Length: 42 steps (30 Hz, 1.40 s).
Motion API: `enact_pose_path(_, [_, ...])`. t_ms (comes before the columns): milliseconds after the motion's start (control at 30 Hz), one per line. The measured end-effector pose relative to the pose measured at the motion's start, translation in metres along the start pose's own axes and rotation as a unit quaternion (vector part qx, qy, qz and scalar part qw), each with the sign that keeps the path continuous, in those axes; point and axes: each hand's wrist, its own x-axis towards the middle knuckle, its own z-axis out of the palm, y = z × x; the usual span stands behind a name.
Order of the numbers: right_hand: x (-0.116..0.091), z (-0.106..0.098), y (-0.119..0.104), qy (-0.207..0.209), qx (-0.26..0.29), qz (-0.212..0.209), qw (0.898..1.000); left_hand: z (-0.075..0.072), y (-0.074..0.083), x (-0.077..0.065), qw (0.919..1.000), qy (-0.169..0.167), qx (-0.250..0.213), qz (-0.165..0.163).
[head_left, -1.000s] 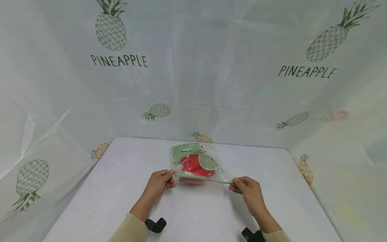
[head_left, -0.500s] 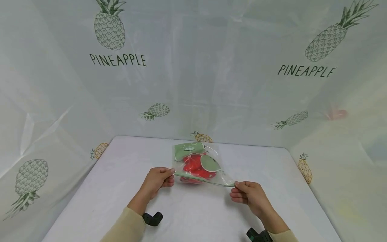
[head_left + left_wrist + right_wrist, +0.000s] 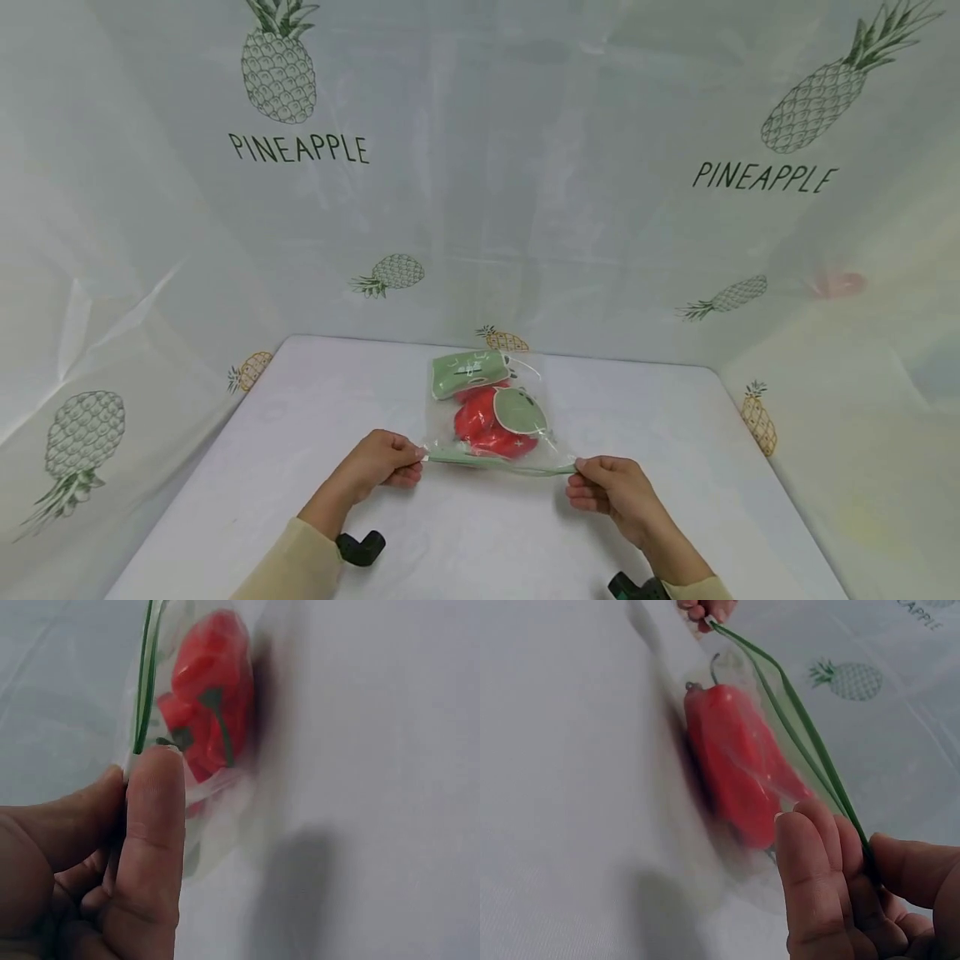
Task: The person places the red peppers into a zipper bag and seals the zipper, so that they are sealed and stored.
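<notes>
A clear zip-lock bag (image 3: 558, 446) with green printed patches lies toward the back of the white table. Inside it are several red peppers (image 3: 476, 417), with thin green stems showing in both wrist views. My left hand (image 3: 378, 462) pinches the left end of the green zip strip (image 3: 487, 461) between thumb and forefinger. At the strip's right end, my right hand (image 3: 611, 492) pinches the other corner. Between the hands the strip is stretched out, and in the right wrist view its two green edges (image 3: 810, 735) stand apart in the middle.
The white table (image 3: 300, 417) carries the bag near its back edge. A pale curtain (image 3: 480, 167) printed with pineapples hangs behind and on both sides. A black wrist camera (image 3: 362, 548) sits at the left cuff, another (image 3: 633, 586) at the right.
Both hands keep their pinch on the zip-lock bag. The left hand has come lower and slightly left, bringing the strip nearer and more level; the peppers' bottom edge no longer shows below it.
</notes>
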Motion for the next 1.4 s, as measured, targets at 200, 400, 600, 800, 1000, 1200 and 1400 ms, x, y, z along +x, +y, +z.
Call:
enact_pose_path(200, [0.001, 0.001, 0.000, 0.014, 0.000, 0.000, 1.000, 0.011, -0.001, -0.003, 0.9978, 0.022, 0.057, 0.025])
enact_pose_path(400, [0.003, 0.000, 0.002, 0.023, -0.004, 0.001, 1.000, 0.021, 0.000, -0.004, 0.9883, 0.065, 0.130, 0.046])
enact_pose_path(600, [0.002, -0.001, 0.004, 0.029, -0.004, 0.002, 1.000, 0.024, 0.000, -0.002, 0.9717, 0.099, 0.203, 0.067])
enact_pose_path(800, [0.004, -0.002, 0.002, 0.038, 0.000, -0.003, 0.999, 0.023, -0.005, -0.001, 0.9815, 0.079, 0.162, 0.064])
enact_pose_path(1000, [0.006, -0.006, 0.003, 0.046, 0.014, -0.002, 0.999, 0.016, -0.013, 0.001, 0.9995, -0.018, -0.007, 0.024])
enact_pose_path(1200, [0.005, -0.007, 0.006, 0.037, 0.031, 0.005, 0.999, 0.014, -0.017, 0.000, 0.9972, -0.044, -0.060, 0.005])
enact_pose_path(1400, [0.006, -0.006, 0.007, 0.040, 0.045, 0.001, 0.998, 0.016, -0.019, -0.003, 0.9960, -0.051, -0.073, 0.006])
